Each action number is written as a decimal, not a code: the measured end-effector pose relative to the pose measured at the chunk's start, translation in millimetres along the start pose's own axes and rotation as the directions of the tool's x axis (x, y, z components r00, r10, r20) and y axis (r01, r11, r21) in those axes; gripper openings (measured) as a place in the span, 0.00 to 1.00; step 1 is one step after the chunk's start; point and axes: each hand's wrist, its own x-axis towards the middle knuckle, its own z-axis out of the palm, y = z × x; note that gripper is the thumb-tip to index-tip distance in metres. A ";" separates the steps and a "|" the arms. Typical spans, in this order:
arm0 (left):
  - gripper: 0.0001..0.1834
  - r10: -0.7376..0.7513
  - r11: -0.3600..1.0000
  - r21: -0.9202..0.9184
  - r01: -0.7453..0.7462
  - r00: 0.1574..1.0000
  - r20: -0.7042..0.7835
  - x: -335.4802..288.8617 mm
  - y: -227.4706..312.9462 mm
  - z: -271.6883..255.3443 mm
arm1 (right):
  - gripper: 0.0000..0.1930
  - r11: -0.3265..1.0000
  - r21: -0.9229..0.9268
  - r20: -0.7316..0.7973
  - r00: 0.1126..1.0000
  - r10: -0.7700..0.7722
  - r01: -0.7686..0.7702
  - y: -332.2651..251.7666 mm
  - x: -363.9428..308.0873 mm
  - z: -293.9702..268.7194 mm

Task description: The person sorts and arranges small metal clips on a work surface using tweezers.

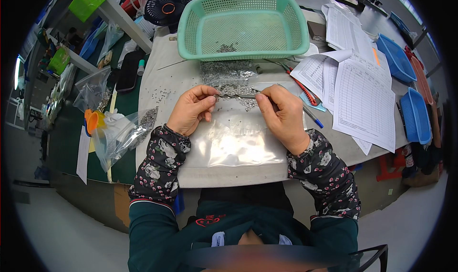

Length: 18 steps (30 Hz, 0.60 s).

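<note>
Above the small metal parts on the table, my two hands face each other with a thin, dark metal rod [238, 97] level between them. My right hand [285, 117] is closed around the rod's right end. At the other end, my left hand [193, 111] pinches with thumb and forefinger at the tip; anything smaller there is too tiny to make out. Loose small metal parts [245, 105] lie just behind and below the rod. A clear plastic bag [234, 145] lies flat on the table between my forearms.
A green mesh basket [243, 55] stands at the back with a few parts inside, a bag of parts [228, 72] before it. Papers [365, 98], red-handled scissors [305, 89] and a blue-capped pen [313, 117] lie right. A part-filled bag [121, 136] and orange cup [94, 122] sit left.
</note>
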 end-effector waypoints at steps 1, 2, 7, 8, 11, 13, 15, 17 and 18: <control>0.08 0.017 1.000 -0.024 -0.017 1.000 0.014 -0.1 0.0 -1.0 | 0.06 1.000 0.005 0.000 1.000 0.003 -0.003 -0.7 0.2 0.2; 0.08 0.018 1.000 -0.023 -0.017 1.000 0.012 -0.6 0.3 -0.5 | 0.06 1.000 0.006 0.000 1.000 0.002 -0.002 -1.0 0.2 0.5; 0.08 0.014 0.992 -0.123 -0.014 1.000 0.001 0.7 2.0 2.3 | 0.05 1.000 0.004 0.008 1.000 -0.001 0.001 -2.8 1.9 -3.2; 0.08 0.014 0.992 -0.122 -0.014 1.000 0.002 1.2 1.7 2.2 | 0.05 1.000 0.003 0.007 1.000 -0.001 0.001 -3.2 2.3 -4.1; 0.08 0.012 0.990 -0.137 -0.012 1.000 -0.004 2.0 -0.4 0.7 | 0.04 0.999 -0.009 -0.002 1.000 -0.031 0.031 -3.3 2.4 -4.4; 0.08 0.015 0.992 -0.122 -0.015 1.000 -0.005 3.2 -1.3 1.8 | 0.04 0.998 -0.015 -0.002 0.998 -0.068 0.068 -4.0 3.4 -6.0; 0.09 0.002 0.994 -0.111 -0.003 1.000 -0.005 4.1 -0.1 3.6 | 0.04 0.997 -0.017 0.010 0.997 -0.070 0.070 -2.4 3.5 -6.4; 0.09 -0.010 0.995 -0.099 0.009 1.000 -0.005 5.3 0.1 4.5 | 0.04 0.997 -0.019 0.023 0.997 -0.072 0.072 -0.9 3.4 -7.2; 0.09 -0.008 0.995 -0.102 0.007 1.000 -0.010 5.9 -0.5 3.9 | 0.04 0.997 -0.016 0.032 0.996 -0.079 0.079 -0.2 3.4 -7.2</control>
